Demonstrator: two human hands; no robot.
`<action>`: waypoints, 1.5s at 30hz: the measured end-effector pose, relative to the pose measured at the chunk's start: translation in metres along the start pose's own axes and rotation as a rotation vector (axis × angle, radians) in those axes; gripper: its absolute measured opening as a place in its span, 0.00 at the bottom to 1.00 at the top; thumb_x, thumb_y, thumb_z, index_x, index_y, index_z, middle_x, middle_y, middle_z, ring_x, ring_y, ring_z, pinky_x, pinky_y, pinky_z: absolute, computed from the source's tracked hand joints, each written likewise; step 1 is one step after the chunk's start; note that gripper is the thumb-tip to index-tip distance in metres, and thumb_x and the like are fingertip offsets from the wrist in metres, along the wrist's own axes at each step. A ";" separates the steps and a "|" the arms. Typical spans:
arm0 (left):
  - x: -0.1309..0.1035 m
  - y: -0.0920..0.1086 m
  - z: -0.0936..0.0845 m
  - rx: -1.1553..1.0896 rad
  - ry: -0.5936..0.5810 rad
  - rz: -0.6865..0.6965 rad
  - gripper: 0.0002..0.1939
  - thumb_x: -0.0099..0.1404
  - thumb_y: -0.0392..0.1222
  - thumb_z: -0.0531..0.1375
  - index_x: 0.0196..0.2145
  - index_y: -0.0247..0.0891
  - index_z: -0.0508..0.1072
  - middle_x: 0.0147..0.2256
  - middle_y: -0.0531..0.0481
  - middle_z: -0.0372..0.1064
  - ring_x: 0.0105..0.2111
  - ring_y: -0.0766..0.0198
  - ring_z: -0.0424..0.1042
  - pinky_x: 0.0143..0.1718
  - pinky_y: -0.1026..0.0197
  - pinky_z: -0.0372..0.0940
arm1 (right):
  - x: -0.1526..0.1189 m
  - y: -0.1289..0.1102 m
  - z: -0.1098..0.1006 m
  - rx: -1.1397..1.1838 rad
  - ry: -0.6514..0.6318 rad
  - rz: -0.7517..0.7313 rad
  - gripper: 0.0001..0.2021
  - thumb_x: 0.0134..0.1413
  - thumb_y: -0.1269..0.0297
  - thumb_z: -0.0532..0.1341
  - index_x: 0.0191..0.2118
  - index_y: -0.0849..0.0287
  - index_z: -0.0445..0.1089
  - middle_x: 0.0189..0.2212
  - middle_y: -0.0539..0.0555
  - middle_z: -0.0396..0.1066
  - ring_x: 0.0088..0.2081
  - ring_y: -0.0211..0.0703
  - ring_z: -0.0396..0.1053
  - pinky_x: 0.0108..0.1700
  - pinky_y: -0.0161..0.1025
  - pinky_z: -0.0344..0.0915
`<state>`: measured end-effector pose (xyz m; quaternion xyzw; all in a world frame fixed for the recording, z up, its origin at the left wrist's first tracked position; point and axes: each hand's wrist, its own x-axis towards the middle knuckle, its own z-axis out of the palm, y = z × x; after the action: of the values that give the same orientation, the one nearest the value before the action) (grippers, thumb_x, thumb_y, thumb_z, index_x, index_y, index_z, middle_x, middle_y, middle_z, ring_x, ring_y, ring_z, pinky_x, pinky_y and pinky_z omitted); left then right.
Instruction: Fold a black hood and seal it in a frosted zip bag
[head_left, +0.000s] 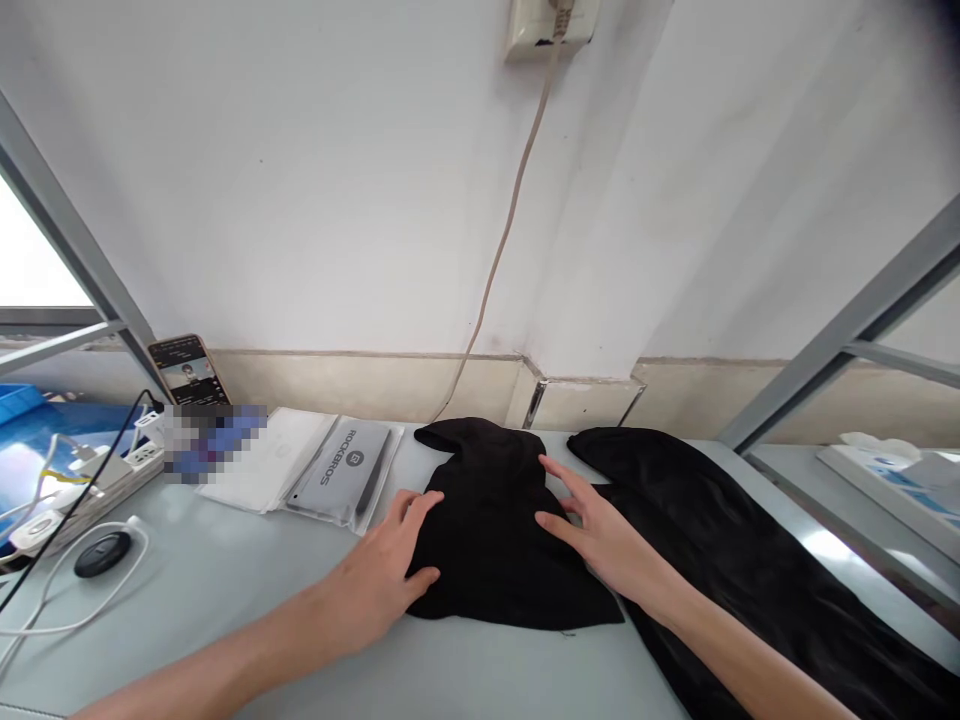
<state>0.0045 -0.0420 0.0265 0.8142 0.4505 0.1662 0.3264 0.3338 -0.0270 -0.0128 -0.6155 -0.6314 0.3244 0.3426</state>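
Observation:
A black cloth piece, shaped like a soft head cover with a narrow top and a wide lower edge, lies flat on the grey table. My left hand rests at its left edge, fingers slightly bent and thumb apart. On the opposite edge, my right hand touches the cloth with its fingers and thumb spread. Neither hand grips anything that I can see. To the right lies a larger heap of black fabric, partly behind my right forearm.
Left of the cloth are a grey packet in clear plastic and white plastic bags. A phone leans by the wall near a power strip and cables. A tissue pack lies beyond the right metal frame.

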 end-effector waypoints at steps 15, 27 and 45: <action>0.040 -0.006 -0.003 0.092 -0.006 0.048 0.16 0.76 0.54 0.57 0.51 0.42 0.74 0.53 0.42 0.69 0.51 0.46 0.71 0.53 0.46 0.66 | -0.010 -0.014 -0.037 -0.101 -0.246 0.073 0.35 0.60 0.41 0.65 0.71 0.42 0.63 0.72 0.56 0.64 0.69 0.63 0.65 0.68 0.57 0.66; 0.069 -0.011 -0.017 -1.014 -0.009 -0.137 0.22 0.69 0.64 0.66 0.39 0.42 0.68 0.36 0.52 0.67 0.34 0.64 0.68 0.34 0.63 0.64 | -0.003 -0.003 -0.025 -0.131 -0.249 -0.040 0.31 0.62 0.52 0.63 0.71 0.42 0.64 0.73 0.52 0.61 0.73 0.60 0.58 0.74 0.62 0.54; 0.061 -0.034 -0.012 -0.137 0.092 -0.120 0.40 0.69 0.51 0.67 0.71 0.47 0.54 0.61 0.41 0.66 0.48 0.53 0.74 0.49 0.50 0.70 | 0.026 -0.050 -0.025 -0.514 -0.181 -0.401 0.21 0.75 0.54 0.49 0.62 0.47 0.72 0.61 0.56 0.74 0.63 0.57 0.70 0.66 0.54 0.65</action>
<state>0.0097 0.0271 0.0111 0.7530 0.5006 0.2140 0.3695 0.3263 -0.0029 0.0436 -0.5140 -0.8289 0.1341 0.1756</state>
